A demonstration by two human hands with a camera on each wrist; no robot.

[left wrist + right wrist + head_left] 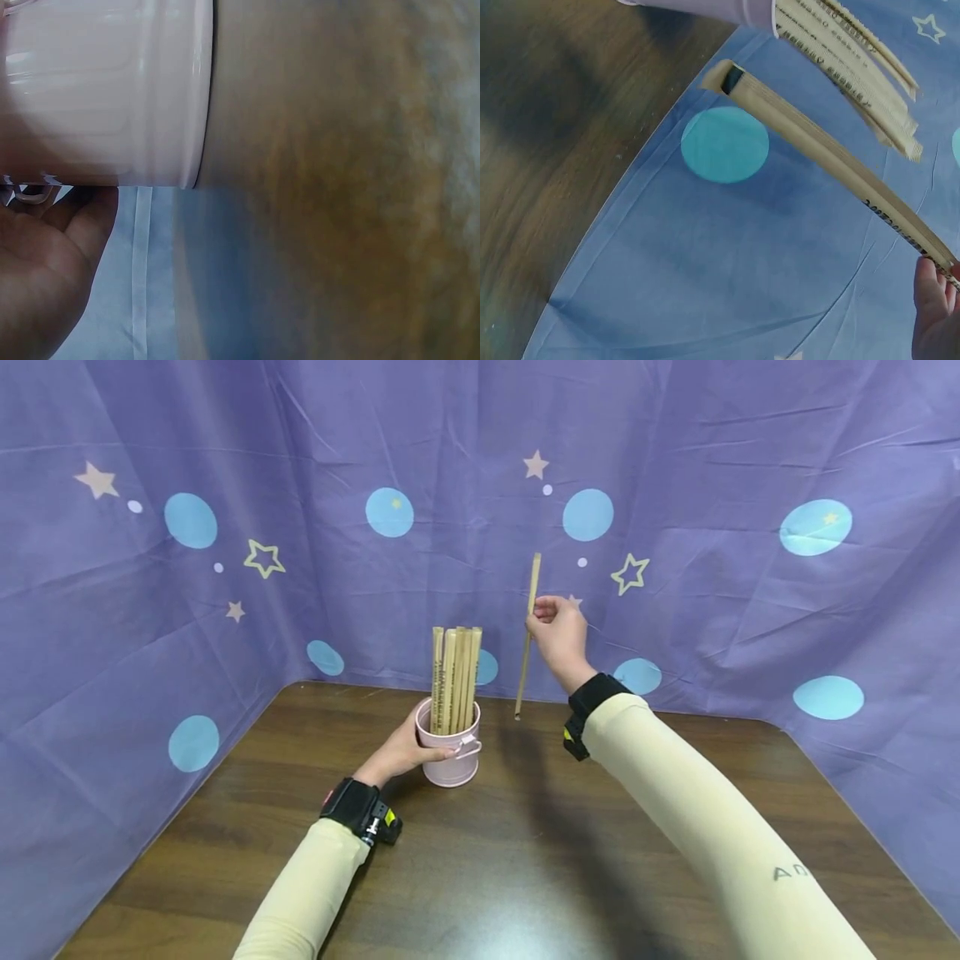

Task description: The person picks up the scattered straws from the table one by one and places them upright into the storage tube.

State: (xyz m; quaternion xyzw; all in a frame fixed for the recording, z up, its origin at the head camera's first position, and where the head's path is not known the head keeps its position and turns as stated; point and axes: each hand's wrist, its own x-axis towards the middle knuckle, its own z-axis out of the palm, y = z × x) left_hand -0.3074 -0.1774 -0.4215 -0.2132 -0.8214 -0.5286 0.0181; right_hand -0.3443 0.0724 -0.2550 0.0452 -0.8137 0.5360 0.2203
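A small pink bucket stands on the dark wooden table and holds several upright bamboo sticks. My left hand grips the bucket's left side; in the left wrist view the bucket wall fills the top left, with my palm below it. My right hand is raised to the right of the bucket and pinches one bamboo stick near its upper part, held nearly upright with its lower end just above the table. In the right wrist view that stick runs diagonally, and the other sticks lie above it.
A purple cloth backdrop with blue dots and stars surrounds the table on the left, back and right. The wooden tabletop stretches toward me in front of the bucket.
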